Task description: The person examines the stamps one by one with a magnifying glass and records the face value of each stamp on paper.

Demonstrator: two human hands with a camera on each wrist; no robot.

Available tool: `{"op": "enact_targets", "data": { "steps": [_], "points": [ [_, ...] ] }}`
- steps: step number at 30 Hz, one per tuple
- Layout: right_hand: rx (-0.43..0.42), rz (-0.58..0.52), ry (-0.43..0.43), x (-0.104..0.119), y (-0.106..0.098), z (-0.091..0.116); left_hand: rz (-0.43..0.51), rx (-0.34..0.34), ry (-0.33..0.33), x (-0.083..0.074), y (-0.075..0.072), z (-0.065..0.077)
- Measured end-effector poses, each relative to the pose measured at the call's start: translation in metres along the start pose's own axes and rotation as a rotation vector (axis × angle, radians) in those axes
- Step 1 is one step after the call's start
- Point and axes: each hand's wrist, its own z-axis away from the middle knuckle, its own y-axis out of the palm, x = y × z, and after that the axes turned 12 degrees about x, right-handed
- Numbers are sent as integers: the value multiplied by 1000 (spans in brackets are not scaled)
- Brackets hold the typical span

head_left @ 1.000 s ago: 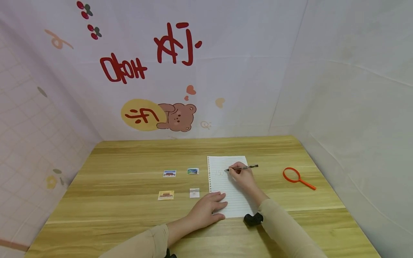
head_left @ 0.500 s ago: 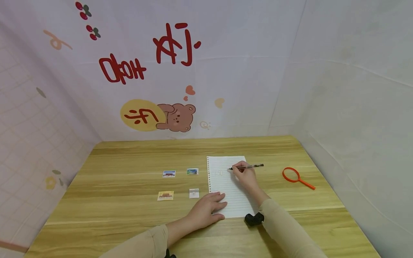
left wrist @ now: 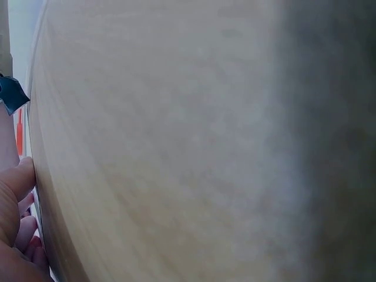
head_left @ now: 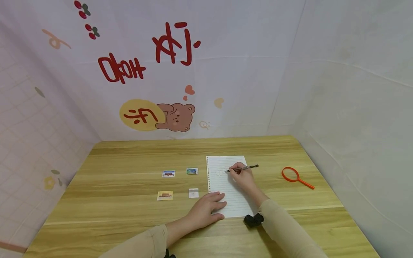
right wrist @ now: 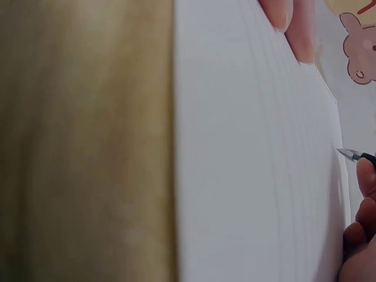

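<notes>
A lined sheet of paper (head_left: 230, 200) with a punched left edge lies on the wooden table. Faint writing shows near its upper left; it seems to include the digits 50. My right hand (head_left: 243, 177) pinches a pen (head_left: 248, 167) with its tip at the paper, just right of the writing. In the right wrist view the pen tip (right wrist: 349, 154) meets the sheet at a slant. My left hand (head_left: 206, 210) lies on the sheet's lower left edge, fingers spread. At the edge of the left wrist view, part of the left hand (left wrist: 13, 205) shows.
Left of the paper lie several small stamp-like pictures, among them a yellow one (head_left: 165, 195) and a pale grey one (head_left: 193, 193). A red-orange magnifying glass (head_left: 291, 174) lies to the right. White printed cloth (head_left: 245, 89) stands behind the table (head_left: 122, 208).
The right hand with the pen shifted slightly right half a second ago, then came back left to the writing. The left hand stays in place on the paper.
</notes>
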Motion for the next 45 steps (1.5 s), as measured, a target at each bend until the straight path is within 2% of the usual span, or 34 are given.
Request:
{"op": "enact_targets", "data": {
  "steps": [3, 7, 15, 24, 32, 38, 45],
  "points": [
    [-34, 11, 14, 1, -2, 0, 6, 12, -15, -1, -1, 0],
    [-35, -10, 44, -1, -4, 0, 10, 21, -23, -2, -2, 0],
    [22, -12, 37, -3, -3, 0, 24, 12, -19, 0, -2, 1],
    [32, -14, 7, -3, -2, 2, 42, 23, -36, -1, -2, 0],
    [123, -66, 4, 0, -4, 6, 38, 32, -44, -1, -1, 0],
    [57, -134, 48, -2, -7, 6, 38, 29, -45, -2, -1, 0],
    [42, -38, 59, -3, -8, 5, 36, 23, -40, -2, -2, 0]
  ]
}}
